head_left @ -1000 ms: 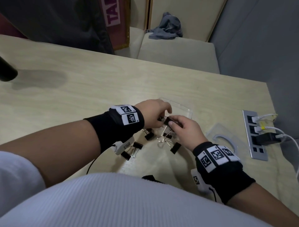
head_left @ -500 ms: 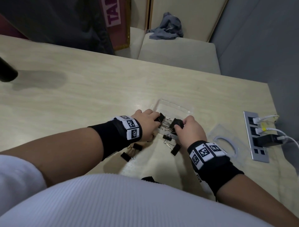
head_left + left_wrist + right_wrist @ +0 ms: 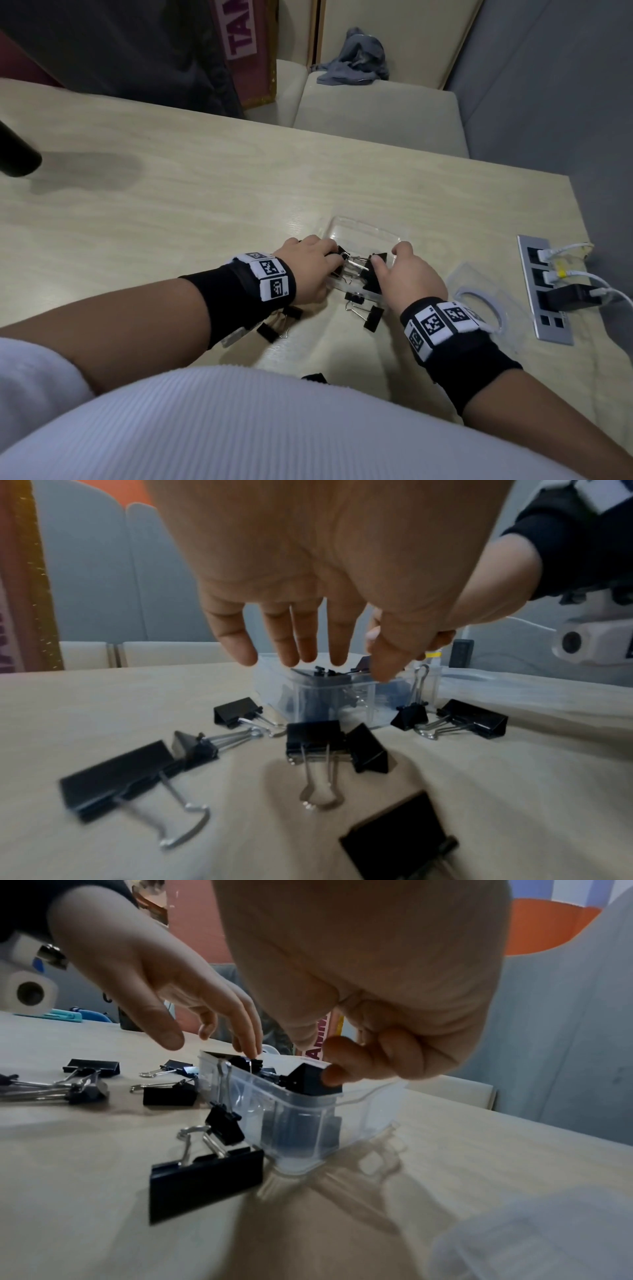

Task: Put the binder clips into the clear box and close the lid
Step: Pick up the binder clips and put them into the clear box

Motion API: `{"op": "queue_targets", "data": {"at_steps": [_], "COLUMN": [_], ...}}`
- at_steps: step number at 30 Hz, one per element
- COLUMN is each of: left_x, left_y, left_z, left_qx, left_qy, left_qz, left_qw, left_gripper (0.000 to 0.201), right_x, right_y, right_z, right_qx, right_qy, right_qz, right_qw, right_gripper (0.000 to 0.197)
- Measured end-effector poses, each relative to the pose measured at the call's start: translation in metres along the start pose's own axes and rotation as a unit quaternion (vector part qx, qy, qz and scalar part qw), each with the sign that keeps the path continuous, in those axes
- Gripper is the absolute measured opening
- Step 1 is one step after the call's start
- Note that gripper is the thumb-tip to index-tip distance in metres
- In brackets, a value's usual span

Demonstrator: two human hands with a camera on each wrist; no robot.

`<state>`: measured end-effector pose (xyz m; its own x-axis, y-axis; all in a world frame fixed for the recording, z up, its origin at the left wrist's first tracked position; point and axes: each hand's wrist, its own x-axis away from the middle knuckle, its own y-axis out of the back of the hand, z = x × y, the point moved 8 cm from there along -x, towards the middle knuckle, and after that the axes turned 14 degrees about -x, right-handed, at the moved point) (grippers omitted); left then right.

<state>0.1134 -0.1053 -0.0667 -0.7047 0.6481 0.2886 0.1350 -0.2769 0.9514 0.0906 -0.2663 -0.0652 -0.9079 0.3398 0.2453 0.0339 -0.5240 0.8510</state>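
Note:
The clear box point(image 3: 366, 230) stands open on the table, just beyond both hands. My left hand point(image 3: 334, 255) hovers over the box's near left corner with straight fingers point(image 3: 339, 653), one fingertip touching a black binder clip point(image 3: 248, 1062) inside. My right hand point(image 3: 387, 257) pinches another black binder clip point(image 3: 308, 1081) at the near right of the box, half sunk below the rim. Several loose binder clips point(image 3: 373, 318) point(image 3: 315, 739) lie on the table in front of the box. The clear lid point(image 3: 479, 301) lies flat to the right of my right wrist.
A metal socket panel point(image 3: 544, 291) with plugged cables sits near the table's right edge. A dark round object point(image 3: 17, 156) juts in at the far left. Beyond the table is a beige seat with a grey cloth point(image 3: 356, 65).
Both hands moved forward from above the loose clips to the box and lowered two clips into it. The left hand's fingers have straightened off its clip.

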Motion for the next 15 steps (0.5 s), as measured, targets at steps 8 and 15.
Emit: {"op": "queue_targets", "data": {"at_steps": [8, 15], "left_x": [0.018, 0.036], "left_y": [-0.010, -0.054], "left_z": [0.066, 0.073], "left_qx": [0.063, 0.040], "left_qy": [0.153, 0.107], "left_qz": [-0.015, 0.126], "left_qw": [0.986, 0.985], "left_gripper": [0.042, 0.077], "right_x": [0.042, 0.065], "right_y": [-0.021, -0.054], "right_z": [0.023, -0.001], "right_qx": [0.021, 0.170], "right_qy": [0.189, 0.135], "right_qz": [0.085, 0.122], "right_qw": [0.978, 0.969], "right_gripper": [0.015, 0.033]}}
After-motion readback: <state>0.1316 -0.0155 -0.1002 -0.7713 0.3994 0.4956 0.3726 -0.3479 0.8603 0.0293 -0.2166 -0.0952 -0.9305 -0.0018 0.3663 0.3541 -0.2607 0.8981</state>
